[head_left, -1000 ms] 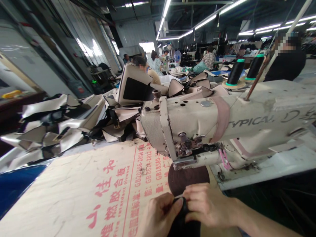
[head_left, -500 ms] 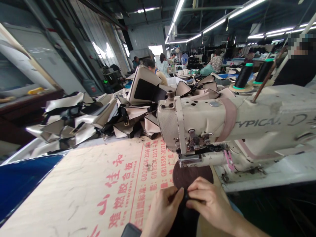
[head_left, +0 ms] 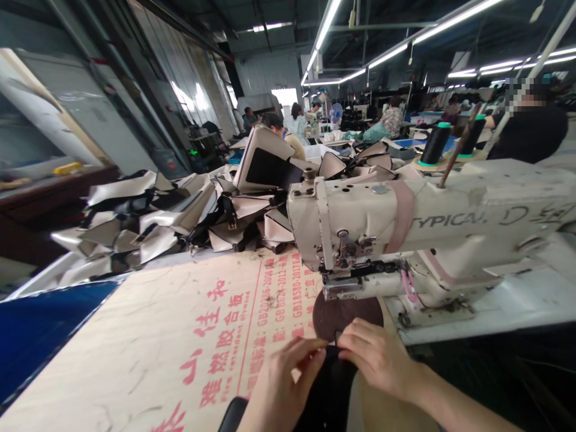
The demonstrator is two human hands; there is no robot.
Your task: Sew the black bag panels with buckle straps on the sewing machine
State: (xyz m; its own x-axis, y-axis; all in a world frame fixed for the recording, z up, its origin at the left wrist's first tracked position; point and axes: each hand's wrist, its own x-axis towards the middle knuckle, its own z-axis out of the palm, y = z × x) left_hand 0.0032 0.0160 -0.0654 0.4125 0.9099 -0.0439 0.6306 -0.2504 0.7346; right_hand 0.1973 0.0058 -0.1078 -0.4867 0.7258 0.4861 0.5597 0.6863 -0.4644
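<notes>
In the lower middle of the head view, a black fabric piece (head_left: 330,387) hangs down toward me from under my fingers. My left hand (head_left: 290,375) pinches its upper left edge between thumb and fingertips. On the other side my right hand (head_left: 375,358) grips the upper right edge, its fingers curled in. Both sets of fingertips are nearly together. Just beyond them lies a rounded dark brown piece (head_left: 345,315), partly below the arm of the sewing machine (head_left: 360,207). Whether the brown and black parts are joined is hidden by my fingers.
A plywood board (head_left: 180,336) with red print forms the worktop. Beyond it is a heap of beige and black bag pieces (head_left: 175,207). Black thread spools (head_left: 435,144) stand behind the machine. A dark object (head_left: 231,414) sits by my left wrist. Several people work farther back.
My left hand has shifted slightly left and its thumb has drawn back from the right fingers. The right hand has risen a little. The view has turned slightly right.
</notes>
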